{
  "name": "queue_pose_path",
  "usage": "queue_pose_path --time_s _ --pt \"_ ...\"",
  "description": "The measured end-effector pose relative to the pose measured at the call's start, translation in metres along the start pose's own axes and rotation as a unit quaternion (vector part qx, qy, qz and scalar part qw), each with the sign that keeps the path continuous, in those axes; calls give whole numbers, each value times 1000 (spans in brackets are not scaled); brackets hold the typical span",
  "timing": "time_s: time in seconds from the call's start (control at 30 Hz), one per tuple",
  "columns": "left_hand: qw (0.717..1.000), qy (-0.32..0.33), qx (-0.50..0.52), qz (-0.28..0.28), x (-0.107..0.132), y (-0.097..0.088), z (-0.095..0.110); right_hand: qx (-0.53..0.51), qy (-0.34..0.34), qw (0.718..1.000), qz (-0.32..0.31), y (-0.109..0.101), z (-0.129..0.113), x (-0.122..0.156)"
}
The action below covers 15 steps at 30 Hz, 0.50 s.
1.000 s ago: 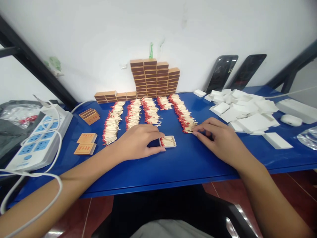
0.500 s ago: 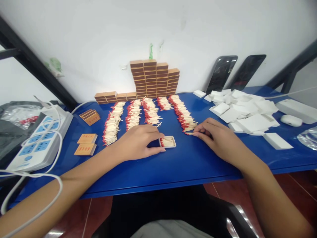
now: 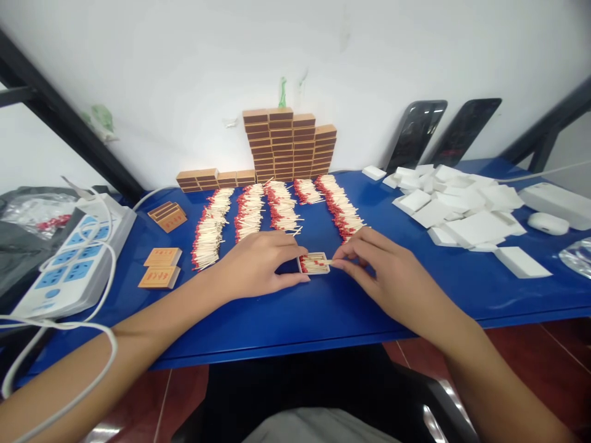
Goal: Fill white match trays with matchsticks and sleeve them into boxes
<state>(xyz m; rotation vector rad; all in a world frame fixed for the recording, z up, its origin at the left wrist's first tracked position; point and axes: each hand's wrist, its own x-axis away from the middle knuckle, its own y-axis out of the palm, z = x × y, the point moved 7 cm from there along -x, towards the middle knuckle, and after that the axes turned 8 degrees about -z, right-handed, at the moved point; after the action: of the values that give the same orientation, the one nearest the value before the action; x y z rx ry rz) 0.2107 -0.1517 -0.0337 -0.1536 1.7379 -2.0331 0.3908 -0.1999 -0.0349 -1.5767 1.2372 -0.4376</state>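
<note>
My left hand [image 3: 263, 264] rests on the blue table, its thumb and fingers closed on the left end of a small white matchbox tray [image 3: 318, 272]. Red-tipped matches [image 3: 313, 263] lie inside that tray. At the tray's right end, my right hand [image 3: 373, 264] pinches matches by their pale ends, with the sticks reaching over the tray; how many it holds I cannot tell. Just behind my right hand runs a long row of loose matches [image 3: 341, 209]. More rows of matches [image 3: 249, 212] lie behind my left hand.
Stacked matchboxes [image 3: 293, 147] stand against the wall. Orange matchbox sleeves [image 3: 159, 277] lie at the left beside a power strip [image 3: 74, 258] with white cables. White trays [image 3: 466, 209] are heaped at the right, near two phones [image 3: 415, 132] and an earbud case [image 3: 548, 223].
My right hand has moved left from the end of the long match row to the tray, bringing matches in its pinch. My left hand has stayed on the tray.
</note>
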Motion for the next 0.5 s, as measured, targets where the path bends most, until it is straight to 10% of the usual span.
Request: queue_pose_path --time_s 0.5 --pt "1000 7 -10 2 1 3 0 -26 7 999 -25 13 -2 -9"
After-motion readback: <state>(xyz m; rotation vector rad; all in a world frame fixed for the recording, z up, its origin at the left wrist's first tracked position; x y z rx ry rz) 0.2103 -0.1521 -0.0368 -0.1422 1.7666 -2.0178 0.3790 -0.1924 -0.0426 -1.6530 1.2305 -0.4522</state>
